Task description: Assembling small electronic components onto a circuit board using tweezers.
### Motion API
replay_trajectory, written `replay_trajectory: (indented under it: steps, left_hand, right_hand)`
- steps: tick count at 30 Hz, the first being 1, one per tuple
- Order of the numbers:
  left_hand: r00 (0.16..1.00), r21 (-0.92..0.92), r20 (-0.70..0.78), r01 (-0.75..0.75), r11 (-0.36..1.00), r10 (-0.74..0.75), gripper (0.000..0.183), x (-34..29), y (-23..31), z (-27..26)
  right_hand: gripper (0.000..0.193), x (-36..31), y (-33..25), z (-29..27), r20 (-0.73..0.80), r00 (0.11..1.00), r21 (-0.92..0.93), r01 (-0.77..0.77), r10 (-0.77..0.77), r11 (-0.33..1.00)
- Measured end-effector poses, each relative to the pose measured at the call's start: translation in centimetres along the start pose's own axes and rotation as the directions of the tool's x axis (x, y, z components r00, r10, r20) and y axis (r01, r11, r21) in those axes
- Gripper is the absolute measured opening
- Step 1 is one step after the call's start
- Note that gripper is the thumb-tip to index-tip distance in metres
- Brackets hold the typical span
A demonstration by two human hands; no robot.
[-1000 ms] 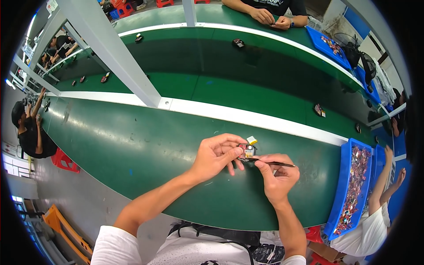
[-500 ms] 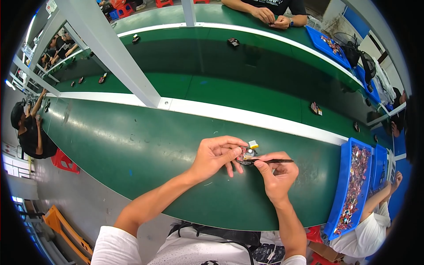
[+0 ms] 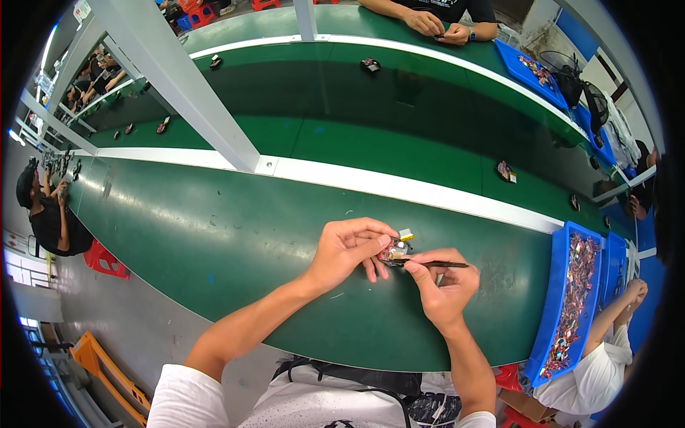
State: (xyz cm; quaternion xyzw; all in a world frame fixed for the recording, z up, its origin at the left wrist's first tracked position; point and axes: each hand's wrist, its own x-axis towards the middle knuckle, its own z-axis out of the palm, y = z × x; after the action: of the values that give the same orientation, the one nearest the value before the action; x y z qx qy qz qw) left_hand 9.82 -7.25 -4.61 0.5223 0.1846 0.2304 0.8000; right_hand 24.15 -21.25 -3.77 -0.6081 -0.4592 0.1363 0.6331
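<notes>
My left hand (image 3: 344, 251) is closed on a small electronic assembly (image 3: 392, 251), a dark round casing with reddish circuitry inside, held just over the green worktable (image 3: 257, 235). A small silver-and-yellow block (image 3: 406, 235) juts from its far side; it looks like a battery. In my right hand (image 3: 448, 291) is a pair of dark tweezers (image 3: 444, 264), lying nearly level between thumb and fingers. Their tip reaches the near side of the assembly, though what it touches there is too small to make out. My fingers hide part of the casing.
To the right stands a blue bin (image 3: 546, 314) full of small reddish parts. Beyond a white rail (image 3: 357, 184), a green conveyor belt (image 3: 342, 146) carries several similar assemblies. A grey post (image 3: 185, 93) rises at left. Co-workers sit opposite, at far left and at right.
The assemblies on the belt have shifted slightly left. Both my hands, with the assembly and tweezers, have moved a little left; the tweezers still reach the casing's near side.
</notes>
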Motion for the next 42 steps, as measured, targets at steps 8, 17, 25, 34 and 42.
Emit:
replay_trajectory:
  steps: [8,17,25,34,42]
  left_hand:
    - [1.0,0.035,-0.009,0.004,0.999,-0.004,0.02,0.0,-0.1,0.0]
    - [0.998,0.035,-0.058,-0.027,0.999,0.029,0.02,0.1,-0.2,-0.1]
    - [1.0,0.043,-0.03,-0.001,0.999,0.003,0.021,0.1,-0.4,0.0]
    - [0.997,0.007,-0.068,0.048,0.999,-0.048,0.021,0.2,-0.6,0.2]
    - [0.999,0.052,0.0,0.042,0.998,-0.042,0.024,0.1,-1.2,0.8]
  right_hand:
    - [0.012,-0.1,0.1,0.0,-0.02,0.988,0.116,-0.151,0.155,0.982]
    - [0.013,-0.2,-0.1,0.1,-0.054,0.998,0.004,-0.023,0.023,1.0]
    - [0.012,-0.1,-0.1,0.3,-0.024,0.994,-0.111,0.103,-0.106,0.988]
    - [0.016,0.2,0.1,0.2,0.011,0.982,-0.181,0.188,-0.189,0.965]
    - [0.015,-0.5,0.1,-0.4,0.043,0.976,-0.199,0.216,-0.211,0.956]
